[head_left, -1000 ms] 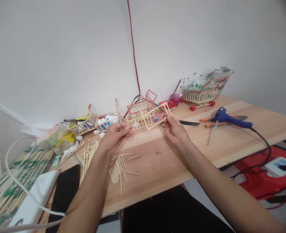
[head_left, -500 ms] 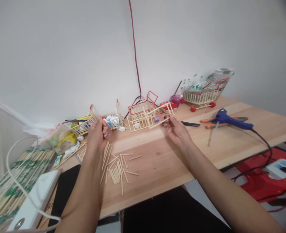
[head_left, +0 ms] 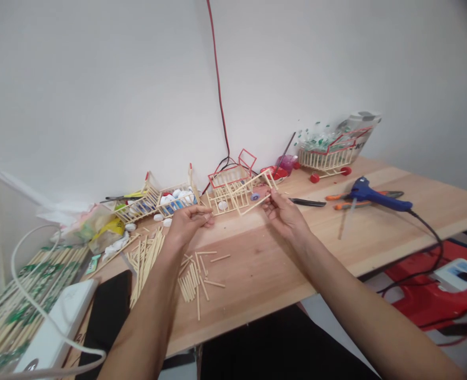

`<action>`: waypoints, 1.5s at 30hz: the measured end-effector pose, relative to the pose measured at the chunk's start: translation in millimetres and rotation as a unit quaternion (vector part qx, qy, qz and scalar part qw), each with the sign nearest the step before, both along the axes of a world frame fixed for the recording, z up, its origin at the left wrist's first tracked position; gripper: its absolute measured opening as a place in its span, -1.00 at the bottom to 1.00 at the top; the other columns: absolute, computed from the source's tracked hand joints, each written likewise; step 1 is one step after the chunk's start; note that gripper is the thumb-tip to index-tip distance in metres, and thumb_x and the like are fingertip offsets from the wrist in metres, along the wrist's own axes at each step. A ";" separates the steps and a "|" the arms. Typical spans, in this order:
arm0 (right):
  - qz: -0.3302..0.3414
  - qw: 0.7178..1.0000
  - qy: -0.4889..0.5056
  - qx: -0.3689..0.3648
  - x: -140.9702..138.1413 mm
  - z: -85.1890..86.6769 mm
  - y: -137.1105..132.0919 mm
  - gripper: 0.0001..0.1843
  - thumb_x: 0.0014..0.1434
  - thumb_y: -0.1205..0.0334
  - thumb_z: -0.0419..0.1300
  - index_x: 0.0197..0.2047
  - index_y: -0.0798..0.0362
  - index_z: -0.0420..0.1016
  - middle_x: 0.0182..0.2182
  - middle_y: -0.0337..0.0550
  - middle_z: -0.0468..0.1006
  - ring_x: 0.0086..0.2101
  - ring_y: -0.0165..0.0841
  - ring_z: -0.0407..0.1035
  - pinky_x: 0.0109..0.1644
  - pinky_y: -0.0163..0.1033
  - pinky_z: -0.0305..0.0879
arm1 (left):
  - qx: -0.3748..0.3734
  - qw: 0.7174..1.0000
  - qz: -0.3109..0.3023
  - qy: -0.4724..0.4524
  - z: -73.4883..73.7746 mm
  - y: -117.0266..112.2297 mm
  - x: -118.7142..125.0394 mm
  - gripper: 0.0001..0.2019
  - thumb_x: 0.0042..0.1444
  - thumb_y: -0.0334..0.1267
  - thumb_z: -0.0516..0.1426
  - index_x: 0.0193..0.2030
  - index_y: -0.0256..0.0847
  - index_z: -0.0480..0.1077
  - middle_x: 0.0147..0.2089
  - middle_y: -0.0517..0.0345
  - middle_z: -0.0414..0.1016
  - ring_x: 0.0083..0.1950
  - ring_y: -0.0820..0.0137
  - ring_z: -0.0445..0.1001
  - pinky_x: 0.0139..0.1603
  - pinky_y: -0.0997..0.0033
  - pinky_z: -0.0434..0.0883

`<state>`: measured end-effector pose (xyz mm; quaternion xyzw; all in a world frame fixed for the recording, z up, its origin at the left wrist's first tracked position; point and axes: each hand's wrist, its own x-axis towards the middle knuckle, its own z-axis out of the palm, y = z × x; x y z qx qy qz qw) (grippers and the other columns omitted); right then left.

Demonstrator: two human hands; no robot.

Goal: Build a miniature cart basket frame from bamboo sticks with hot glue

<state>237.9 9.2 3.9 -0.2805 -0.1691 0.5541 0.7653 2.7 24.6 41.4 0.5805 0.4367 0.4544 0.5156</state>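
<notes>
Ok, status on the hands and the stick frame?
Right hand pinching frame. Left hand apart from it, contents unclear. Cart behind frame, possibly in the way.

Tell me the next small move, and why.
Perhaps bring the left hand over to steady the free end of the stick frame: only the right hand grips it, near its right end, and the left sits apart from it.

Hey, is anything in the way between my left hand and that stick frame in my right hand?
Nothing visible stands between your left hand and the stick frame in your right hand. The red-trimmed cart shows behind the frame, toward the wall; one view leaves its exact gap unclear.
</notes>
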 end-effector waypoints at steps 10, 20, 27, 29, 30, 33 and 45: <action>-0.047 0.998 0.037 0.026 8.7 2.4 1.4 -0.75 -0.11 0.31 0.45 -0.49 0.08 0.42 -0.58 -0.36 0.42 -0.53 -0.57 0.30 -0.49 -0.47 0.27 | -0.080 0.995 -0.057 -0.022 1.5 -3.4 2.9 -0.58 -0.33 -0.31 0.42 -0.23 -0.34 0.56 -0.28 -0.03 0.62 -0.33 0.35 0.58 -0.20 0.33 0.51; -0.046 0.998 0.019 0.031 9.0 3.8 1.2 -0.70 -0.16 0.30 0.49 -0.45 0.07 0.42 -0.57 -0.40 0.42 -0.53 -0.58 0.29 -0.49 -0.47 0.26 | -0.037 0.998 -0.040 -0.034 3.7 -0.1 2.4 -0.64 -0.25 -0.06 0.39 -0.52 -0.34 0.46 -0.60 0.20 0.38 -0.63 0.62 0.24 -0.64 0.61 0.17; -0.039 0.998 0.041 0.028 8.8 1.8 1.9 -0.75 -0.11 0.32 0.45 -0.49 0.09 0.43 -0.57 -0.36 0.42 -0.53 -0.58 0.30 -0.49 -0.48 0.27 | -0.050 0.997 -0.003 -0.062 4.1 2.7 -3.8 -0.56 -0.11 0.07 0.31 -0.55 -0.25 0.27 -0.74 0.43 0.03 -0.74 0.69 -0.09 -0.74 0.65 -0.09; -0.034 0.998 0.048 0.034 8.6 1.5 2.1 -0.76 -0.13 0.33 0.46 -0.47 0.10 0.45 -0.57 -0.36 0.42 -0.52 -0.59 0.30 -0.50 -0.49 0.27 | -0.054 0.995 -0.008 -0.078 5.4 4.3 -6.5 -0.56 -0.12 0.05 0.32 -0.56 -0.26 0.27 -0.75 0.43 0.02 -0.74 0.68 -0.07 -0.74 0.65 -0.08; -0.032 0.998 0.051 0.037 8.7 1.7 2.2 -0.75 -0.14 0.34 0.47 -0.46 0.10 0.46 -0.57 -0.37 0.43 -0.52 -0.59 0.30 -0.50 -0.50 0.27 | -0.052 0.995 -0.014 -0.088 6.2 5.3 -8.2 -0.57 -0.16 0.02 0.34 -0.55 -0.27 0.28 -0.74 0.41 0.07 -0.73 0.68 -0.02 -0.73 0.66 -0.03; -0.040 0.996 0.067 0.043 11.1 3.7 2.2 -0.75 -0.14 0.37 0.47 -0.46 0.10 0.46 -0.57 -0.38 0.44 -0.52 -0.60 0.31 -0.48 -0.51 0.29 | -0.040 0.993 -0.014 -0.108 8.3 9.2 -14.7 -0.60 -0.27 -0.09 0.41 -0.54 -0.31 0.33 -0.65 0.30 0.28 -0.66 0.63 0.20 -0.65 0.63 0.19; -0.091 0.980 0.161 0.076 36.1 12.8 2.1 -0.79 0.05 0.39 0.36 -0.48 0.08 0.40 -0.60 -0.44 0.43 -0.57 -0.65 0.30 -0.55 -0.52 0.24 | 0.086 0.935 0.280 -0.199 6.7 33.0 -48.5 -0.83 -0.21 -0.41 0.30 -0.43 -0.33 0.42 -0.50 0.13 0.53 -0.53 0.53 0.43 -0.51 0.60 0.36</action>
